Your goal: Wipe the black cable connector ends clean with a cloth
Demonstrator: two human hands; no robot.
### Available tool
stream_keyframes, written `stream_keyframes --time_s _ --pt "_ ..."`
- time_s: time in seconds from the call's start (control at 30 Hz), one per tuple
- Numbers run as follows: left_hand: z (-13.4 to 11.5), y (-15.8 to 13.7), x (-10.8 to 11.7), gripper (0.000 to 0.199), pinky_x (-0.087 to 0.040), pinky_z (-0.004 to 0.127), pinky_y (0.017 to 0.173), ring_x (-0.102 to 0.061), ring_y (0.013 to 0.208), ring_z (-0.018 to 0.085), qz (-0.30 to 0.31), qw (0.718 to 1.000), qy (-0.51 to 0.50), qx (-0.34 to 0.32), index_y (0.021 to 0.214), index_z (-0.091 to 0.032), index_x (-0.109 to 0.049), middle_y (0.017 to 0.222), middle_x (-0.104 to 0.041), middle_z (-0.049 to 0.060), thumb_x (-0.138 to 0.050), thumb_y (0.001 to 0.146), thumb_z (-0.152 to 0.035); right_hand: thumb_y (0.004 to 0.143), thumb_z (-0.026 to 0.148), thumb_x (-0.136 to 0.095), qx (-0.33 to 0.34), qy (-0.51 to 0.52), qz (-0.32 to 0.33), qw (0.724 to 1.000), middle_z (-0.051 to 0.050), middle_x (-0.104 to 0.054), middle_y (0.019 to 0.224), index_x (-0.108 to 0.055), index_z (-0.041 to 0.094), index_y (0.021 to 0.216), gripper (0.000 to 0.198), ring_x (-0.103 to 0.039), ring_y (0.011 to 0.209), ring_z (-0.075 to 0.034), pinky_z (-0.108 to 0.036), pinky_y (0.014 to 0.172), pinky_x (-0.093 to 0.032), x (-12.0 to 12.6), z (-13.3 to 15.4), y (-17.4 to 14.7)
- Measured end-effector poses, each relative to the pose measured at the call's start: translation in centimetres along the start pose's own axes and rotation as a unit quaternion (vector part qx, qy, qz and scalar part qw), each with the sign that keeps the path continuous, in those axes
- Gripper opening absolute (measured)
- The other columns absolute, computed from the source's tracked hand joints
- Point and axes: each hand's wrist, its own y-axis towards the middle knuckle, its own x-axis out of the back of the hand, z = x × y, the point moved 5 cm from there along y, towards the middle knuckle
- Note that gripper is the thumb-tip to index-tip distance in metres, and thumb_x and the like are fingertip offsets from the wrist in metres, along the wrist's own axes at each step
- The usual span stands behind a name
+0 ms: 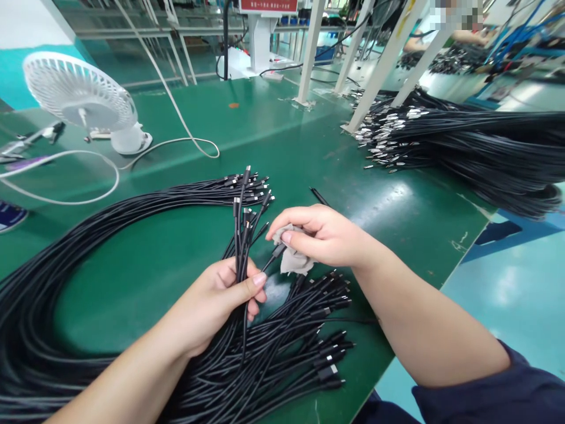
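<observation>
My left hand [233,288] is closed around several black cables [241,247], whose plug ends stick up above the thumb. In my right hand [320,235] a crumpled pale cloth [296,259] is pinched between thumb and fingers. The cloth wraps the plug end of one cable that runs from the left hand; the tip is hidden inside it. Beneath both hands lies a large bundle of black cables [282,335] with its plugs pointing right. That bundle loops round at the left, and its other plug ends [247,188] rest beyond my left hand.
A white fan [82,97] stands at the back left near a looped white cord [194,141]. On the right, another heap of black cables [463,141] lies by pale metal posts [379,65]. The green table's [450,241] edge slants along the right. Another person works at the far right.
</observation>
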Motion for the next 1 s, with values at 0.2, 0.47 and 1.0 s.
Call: stream_keyframes --time_s 0.2,0.47,1.0 --pt "0.2 0.0 0.1 0.033 -0.045 0.019 0.047 -0.055 0.047 0.009 -0.003 1.000 -0.001 -0.002 0.068 -0.016 -0.060 0.055 -0.063 -0.003 -0.082 0.066 -0.039 0.074 0.005 -0.048 -0.017 -0.027 0.003 0.999 0.000 -0.062 0.070 -0.063 0.012 0.086 0.021 -0.052 0.054 -0.007 -0.019 0.052 -0.039 0.3 0.5 0.0" --pt "-0.1 0.1 0.0 0.033 -0.045 0.019 0.047 -0.055 0.047 0.008 -0.004 1.000 -0.001 0.001 0.067 -0.016 -0.060 0.055 -0.063 -0.003 -0.083 0.065 -0.039 0.082 0.007 -0.052 -0.026 0.020 -0.109 0.994 -0.003 -0.063 0.083 -0.058 0.014 0.099 0.020 -0.057 0.065 -0.008 -0.019 0.057 -0.043 1.9 -0.2 -0.4" --pt "-0.3 -0.1 -0.2 0.034 -0.042 0.021 0.051 -0.052 0.048 0.008 0.010 1.000 -0.015 -0.025 0.069 -0.017 -0.058 0.057 -0.062 -0.004 -0.082 0.066 -0.041 0.084 0.017 -0.066 0.136 0.003 -0.020 0.991 -0.010 -0.069 0.104 -0.069 0.016 0.090 0.006 -0.065 0.100 -0.018 -0.034 0.087 -0.053 0.6 1.5 -0.1"
